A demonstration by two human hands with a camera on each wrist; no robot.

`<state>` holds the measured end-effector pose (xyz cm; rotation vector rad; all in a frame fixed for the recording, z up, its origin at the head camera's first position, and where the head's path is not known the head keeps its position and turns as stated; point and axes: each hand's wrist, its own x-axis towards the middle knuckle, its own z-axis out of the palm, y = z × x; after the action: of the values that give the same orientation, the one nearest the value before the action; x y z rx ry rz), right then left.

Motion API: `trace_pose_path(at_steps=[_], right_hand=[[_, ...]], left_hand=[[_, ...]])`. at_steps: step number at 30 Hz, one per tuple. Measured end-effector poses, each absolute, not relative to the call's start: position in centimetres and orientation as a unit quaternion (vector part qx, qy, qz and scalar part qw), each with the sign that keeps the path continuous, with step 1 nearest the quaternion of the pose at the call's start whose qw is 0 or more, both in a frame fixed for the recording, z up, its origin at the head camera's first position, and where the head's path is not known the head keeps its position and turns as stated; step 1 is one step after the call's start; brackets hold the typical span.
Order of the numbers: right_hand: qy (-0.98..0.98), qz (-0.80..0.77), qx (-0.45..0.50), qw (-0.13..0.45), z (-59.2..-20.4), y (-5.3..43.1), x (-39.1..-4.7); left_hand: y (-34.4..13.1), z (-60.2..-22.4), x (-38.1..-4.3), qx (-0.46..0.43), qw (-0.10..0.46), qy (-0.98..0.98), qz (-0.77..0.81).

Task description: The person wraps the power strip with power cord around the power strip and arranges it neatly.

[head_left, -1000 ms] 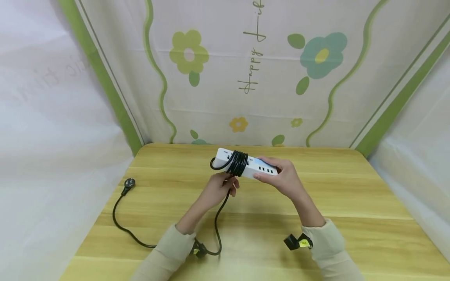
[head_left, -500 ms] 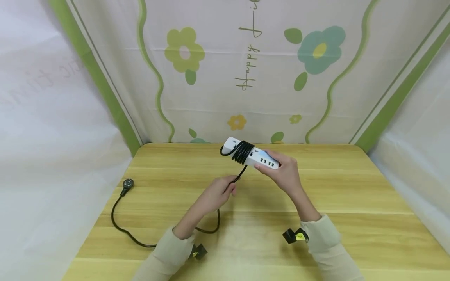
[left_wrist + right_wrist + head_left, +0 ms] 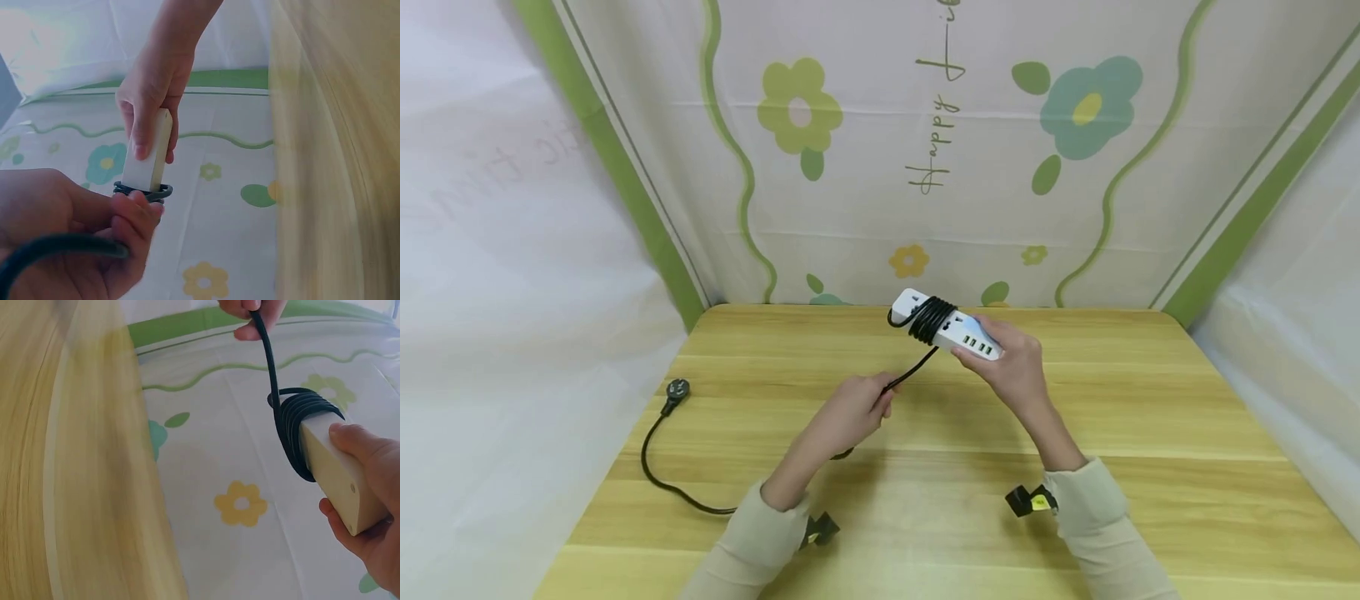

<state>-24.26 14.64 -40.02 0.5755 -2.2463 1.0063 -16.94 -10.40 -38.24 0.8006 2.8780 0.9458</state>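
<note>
My right hand (image 3: 1017,367) grips one end of a white power strip (image 3: 973,335), held up above the table with its sockets and USB ports facing up. Several tight turns of black power cord (image 3: 932,320) wrap around the strip's middle. From the coil the cord runs down to my left hand (image 3: 850,410), whose curled fingers hold it taut. The right wrist view shows the strip (image 3: 337,465) between thumb and fingers, the coil (image 3: 303,422) beside them. Past the left hand the cord passes beneath the left sleeve and ends in a black plug (image 3: 677,390) lying at the table's left.
The wooden table (image 3: 1150,400) ends at a back edge against a hanging cloth (image 3: 880,167) printed with flowers. White cloth walls (image 3: 512,333) stand on both sides. A small black wrist camera (image 3: 1018,501) sticks out by the right cuff, another (image 3: 825,528) by the left.
The left hand has pulled away from the coil, down and to the left, drawing the cord taut. The right hand has shifted the strip slightly right and up.
</note>
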Motion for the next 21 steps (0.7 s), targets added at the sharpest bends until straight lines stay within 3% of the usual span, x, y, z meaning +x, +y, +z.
trace_pose_path(at_steps=[10,14,21], right_hand=[[-0.85,0.346,0.213,0.336,-40.1,15.5,-24.8],[-0.853,0.343,0.22,0.327,-40.4,15.3,-24.9],[-0.875,0.325,0.224,0.282,-41.0,14.6,-24.4]], left_hand=[[-11.5,-37.2,-16.2,0.251,0.027,0.93,0.266],[-11.7,-36.4,-15.7,0.256,-0.021,0.938,0.232],[-12.0,-35.9,-15.0,0.208,-0.168,0.96,0.08]])
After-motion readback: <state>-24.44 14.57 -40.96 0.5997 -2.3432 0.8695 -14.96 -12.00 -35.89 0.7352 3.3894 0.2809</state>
